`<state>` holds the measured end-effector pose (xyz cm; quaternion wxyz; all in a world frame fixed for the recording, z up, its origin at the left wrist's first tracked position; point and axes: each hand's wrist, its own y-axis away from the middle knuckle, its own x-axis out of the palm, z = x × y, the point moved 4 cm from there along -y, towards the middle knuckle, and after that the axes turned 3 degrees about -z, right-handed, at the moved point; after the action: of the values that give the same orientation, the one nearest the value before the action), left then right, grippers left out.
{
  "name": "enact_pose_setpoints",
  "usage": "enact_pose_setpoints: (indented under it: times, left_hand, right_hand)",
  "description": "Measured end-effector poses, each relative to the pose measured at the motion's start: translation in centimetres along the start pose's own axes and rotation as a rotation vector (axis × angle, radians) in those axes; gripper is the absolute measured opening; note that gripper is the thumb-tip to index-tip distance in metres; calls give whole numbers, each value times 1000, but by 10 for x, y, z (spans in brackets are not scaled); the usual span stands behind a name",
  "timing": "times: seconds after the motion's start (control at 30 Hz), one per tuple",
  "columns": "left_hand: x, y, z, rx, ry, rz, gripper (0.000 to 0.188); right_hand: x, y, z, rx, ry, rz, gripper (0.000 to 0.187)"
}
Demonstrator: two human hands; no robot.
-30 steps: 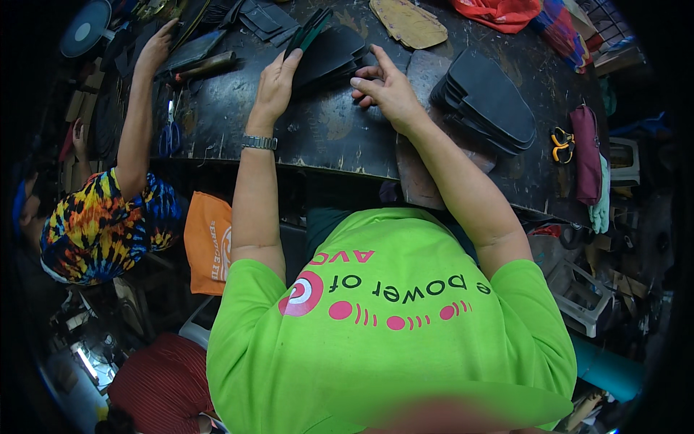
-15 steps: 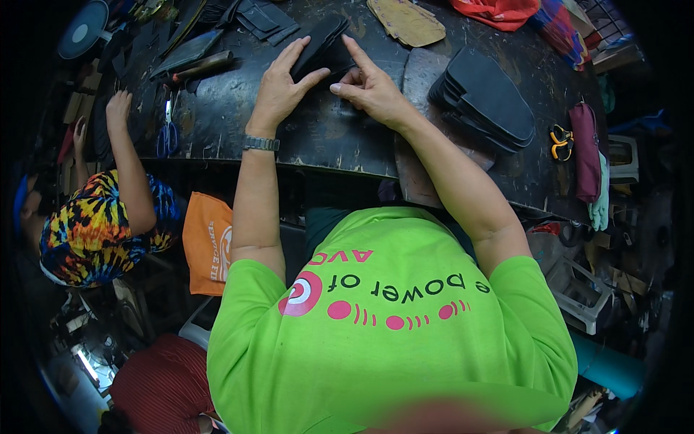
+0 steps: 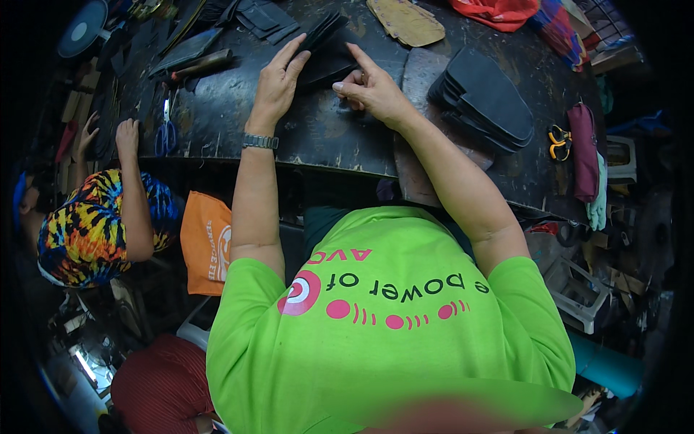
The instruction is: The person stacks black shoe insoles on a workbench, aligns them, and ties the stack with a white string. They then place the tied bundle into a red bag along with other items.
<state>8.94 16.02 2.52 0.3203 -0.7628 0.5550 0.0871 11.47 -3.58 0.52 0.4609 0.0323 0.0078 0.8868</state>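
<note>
My left hand (image 3: 277, 85) grips the near left edge of a stack of thin black cut pieces (image 3: 322, 37). The pieces are tilted up and fanned apart at their far end. Another black piece (image 3: 327, 70) lies low beneath them, between my hands. My right hand (image 3: 377, 90) is just right of the stack, its index finger stretched out and its thumb apart from it, the other fingers curled. Nothing shows in its grasp. Right of it, a thick pile of black sole-shaped pieces (image 3: 488, 90) rests partly on a worn slab (image 3: 419, 163).
On the dark table (image 3: 210, 119) are blue-handled scissors (image 3: 167, 134), a dark-handled tool (image 3: 202, 65), yellow-black cutters (image 3: 559, 142), a maroon pouch (image 3: 584, 152) and tan patterns (image 3: 406, 22). A co-worker in a colourful shirt (image 3: 94, 228) is at left. An orange bag (image 3: 204, 242) hangs near my left arm.
The stack's pieces have fanned apart and tilted up leftward, and my left thumb has moved up toward its fingers. My right hand has hardly moved. The co-worker's hands have lowered.
</note>
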Motion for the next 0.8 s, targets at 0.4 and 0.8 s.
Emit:
enact_pose_setpoints:
  times: [0.4,0.8]
  left_hand:
    - [8,13,-14,276,-402,19,67]
    - [-29,18,-56,301,-153,-180,62]
  right_hand:
    - [-3,-9,5,256,-410,-31,33]
    - [14,-2,40,60,-347,-265,13]
